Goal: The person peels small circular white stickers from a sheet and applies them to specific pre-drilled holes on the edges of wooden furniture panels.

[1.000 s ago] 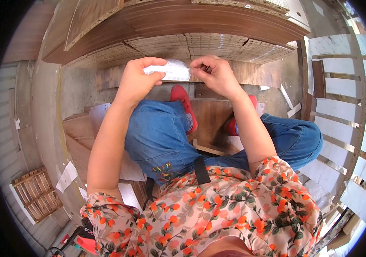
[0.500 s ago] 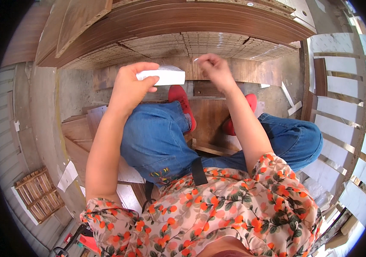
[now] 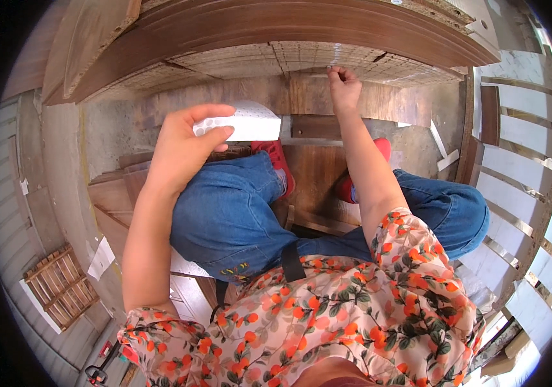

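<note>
White and dimpled on its near face, the small rectangular block sits in the left hand, raised above the left knee in blue denim. The fingers curl over its near end and the thumb lies across the dotted face, so only that end is gripped; the far end juts out unsupported. A loosened hold or a knock against the knee could tip it down among the boards.

Further right, the right hand reaches to the far edge of a flat brown wooden panel, its fingertips pinched together on something too small to make out. With that arm stretched far forward, whatever is pinched could slip, or the person's balance could shift.

Red shoes rest on the dark wood boards below. A curved dark-brown wooden beam arches across the far side. At right stands a pale slatted frame; at near left a small wooden slatted crate and scraps of white paper lie on the grey floor.
</note>
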Available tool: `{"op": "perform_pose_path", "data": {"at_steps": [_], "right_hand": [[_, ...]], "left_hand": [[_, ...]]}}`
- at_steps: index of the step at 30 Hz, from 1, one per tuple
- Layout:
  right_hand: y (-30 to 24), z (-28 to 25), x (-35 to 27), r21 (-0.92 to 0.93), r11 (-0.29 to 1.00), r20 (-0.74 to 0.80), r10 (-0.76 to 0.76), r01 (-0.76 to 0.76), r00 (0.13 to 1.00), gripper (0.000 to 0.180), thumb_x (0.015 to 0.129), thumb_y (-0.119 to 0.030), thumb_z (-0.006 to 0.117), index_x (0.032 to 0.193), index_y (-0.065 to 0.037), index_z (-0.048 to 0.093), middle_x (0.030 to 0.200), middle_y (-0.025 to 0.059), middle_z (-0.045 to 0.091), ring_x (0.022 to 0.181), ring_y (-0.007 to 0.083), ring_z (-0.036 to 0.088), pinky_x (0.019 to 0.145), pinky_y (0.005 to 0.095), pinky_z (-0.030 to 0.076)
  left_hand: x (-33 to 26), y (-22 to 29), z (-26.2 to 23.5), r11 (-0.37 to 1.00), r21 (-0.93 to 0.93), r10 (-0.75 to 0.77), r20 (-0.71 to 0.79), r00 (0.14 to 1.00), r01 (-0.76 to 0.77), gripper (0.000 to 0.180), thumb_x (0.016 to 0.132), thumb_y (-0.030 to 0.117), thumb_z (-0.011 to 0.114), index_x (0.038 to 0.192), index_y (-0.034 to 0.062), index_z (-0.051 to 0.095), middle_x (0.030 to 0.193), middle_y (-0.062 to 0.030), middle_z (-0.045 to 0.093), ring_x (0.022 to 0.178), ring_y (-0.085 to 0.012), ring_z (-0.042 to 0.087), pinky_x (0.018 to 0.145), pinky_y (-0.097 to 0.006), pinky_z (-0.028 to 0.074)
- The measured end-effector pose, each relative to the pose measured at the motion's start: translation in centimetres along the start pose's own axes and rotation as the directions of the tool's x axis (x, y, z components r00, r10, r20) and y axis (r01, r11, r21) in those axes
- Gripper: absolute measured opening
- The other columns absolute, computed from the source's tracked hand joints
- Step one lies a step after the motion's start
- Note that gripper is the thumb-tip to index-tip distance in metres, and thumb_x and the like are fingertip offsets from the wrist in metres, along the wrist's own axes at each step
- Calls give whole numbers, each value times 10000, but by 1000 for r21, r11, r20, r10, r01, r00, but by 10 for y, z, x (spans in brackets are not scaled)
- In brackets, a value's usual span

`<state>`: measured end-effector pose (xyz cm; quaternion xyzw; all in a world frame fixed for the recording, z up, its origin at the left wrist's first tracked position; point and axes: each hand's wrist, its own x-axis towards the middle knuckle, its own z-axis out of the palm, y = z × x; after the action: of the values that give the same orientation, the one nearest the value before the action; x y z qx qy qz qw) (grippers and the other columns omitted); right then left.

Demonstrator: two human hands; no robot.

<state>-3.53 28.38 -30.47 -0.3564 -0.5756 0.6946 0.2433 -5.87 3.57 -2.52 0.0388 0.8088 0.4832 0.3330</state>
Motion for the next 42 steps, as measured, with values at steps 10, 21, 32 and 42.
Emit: {"op": "perform_pose_path", "data": {"at_steps": [10,21,32,42], "right_hand": [[12,0,3,-219,970,-86,-130,109,988,102,768,-83,664,819,5,660,685,56,630,627,117,569,629,260,469],[-14,-37,14,-713,687,4,-196,140,981,272,783,-296,702,819,-30,658,774,132,639,680,241,610,622,353,479],[-166,7,-112,298,890,753,3,-346,658,502,765,-12,697,1231,-34,514,1024,83,631,930,132,591,784,267,494],[-183,1,-111,178,974,676,-16,-142,737,294,765,-40,713,1044,-8,625,1001,56,631,894,115,591,787,247,492]], "left_hand": [[-1,0,0,1000,-6,1,6,1000,-1,247,773,27,651,1017,-4,652,894,-72,641,714,-93,590,617,-204,503],[10,-4,-4,993,48,108,-18,994,-107,238,777,73,676,999,-11,663,930,-68,647,824,-109,583,747,-222,455],[18,-4,13,935,-212,292,9,956,-283,367,722,45,740,1076,46,644,968,-24,638,785,-64,573,593,-197,462],[23,-6,19,918,-238,341,70,937,-316,315,728,21,730,1034,5,656,980,-47,646,864,-101,587,793,-238,475]]}}
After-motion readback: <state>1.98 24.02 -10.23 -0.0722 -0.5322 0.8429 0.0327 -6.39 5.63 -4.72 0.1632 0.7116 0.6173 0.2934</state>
